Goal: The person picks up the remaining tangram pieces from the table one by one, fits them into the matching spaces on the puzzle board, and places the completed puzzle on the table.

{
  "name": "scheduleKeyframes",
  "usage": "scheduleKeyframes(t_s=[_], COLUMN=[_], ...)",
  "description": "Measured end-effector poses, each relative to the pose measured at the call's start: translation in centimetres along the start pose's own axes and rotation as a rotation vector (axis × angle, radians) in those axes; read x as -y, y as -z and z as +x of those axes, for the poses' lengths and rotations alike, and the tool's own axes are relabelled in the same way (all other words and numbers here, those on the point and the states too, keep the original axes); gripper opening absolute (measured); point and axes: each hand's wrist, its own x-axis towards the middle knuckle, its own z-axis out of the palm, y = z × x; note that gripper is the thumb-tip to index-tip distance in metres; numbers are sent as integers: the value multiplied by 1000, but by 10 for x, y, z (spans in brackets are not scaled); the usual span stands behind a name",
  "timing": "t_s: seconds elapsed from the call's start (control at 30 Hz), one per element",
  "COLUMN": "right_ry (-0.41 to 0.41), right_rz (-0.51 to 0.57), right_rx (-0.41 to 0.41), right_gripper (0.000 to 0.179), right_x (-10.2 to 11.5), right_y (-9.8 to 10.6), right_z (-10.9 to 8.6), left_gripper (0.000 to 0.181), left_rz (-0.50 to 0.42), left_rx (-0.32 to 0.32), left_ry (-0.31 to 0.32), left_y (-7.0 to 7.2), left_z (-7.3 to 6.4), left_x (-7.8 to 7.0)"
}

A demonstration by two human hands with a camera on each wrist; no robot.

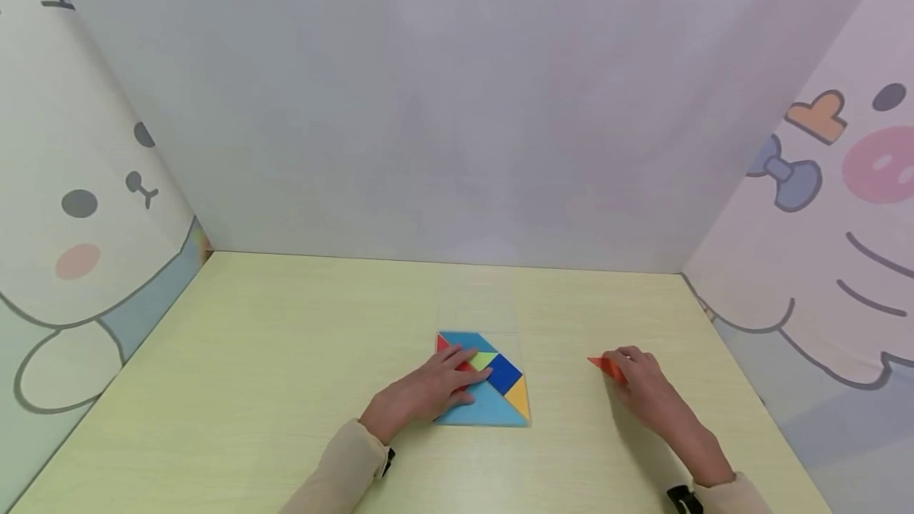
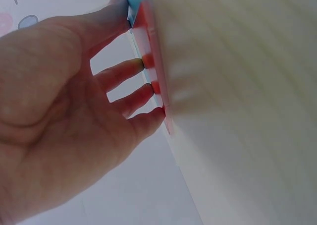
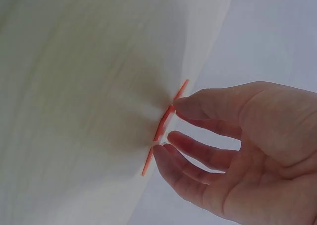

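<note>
Colourful tangram pieces [image 1: 485,407] lie fitted together in a shallow clear tray [image 1: 529,423] at the middle of the table. They include a dark blue square [image 1: 504,374], a yellow triangle [image 1: 518,397] and a green piece [image 1: 482,360]. My left hand [image 1: 424,389] rests its spread fingertips on the pieces, covering part of a red one [image 2: 148,36]. Off to the right, my right hand [image 1: 648,393] pinches an orange-red tangram piece [image 1: 604,366] between thumb and fingers, close to the tabletop. Fingers hide part of its outline.
A clear plastic sheet or cover [image 1: 477,300] extends behind the tray. The pale wooden table [image 1: 286,339] meets a grey back wall [image 1: 443,117], with cartoon-printed panels [image 1: 807,276] at both sides.
</note>
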Motion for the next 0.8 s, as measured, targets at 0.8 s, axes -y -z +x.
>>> scheduleKeyframes(t_s=[0.8], right_ry=[267], right_rz=[19], right_rx=[-163], right_gripper=[50], right_x=[-10], right_y=[-5], right_z=[5], left_gripper=[51], left_rz=[9], left_rx=[6], left_ry=[-8], left_y=[0], left_z=[0], left_x=[4])
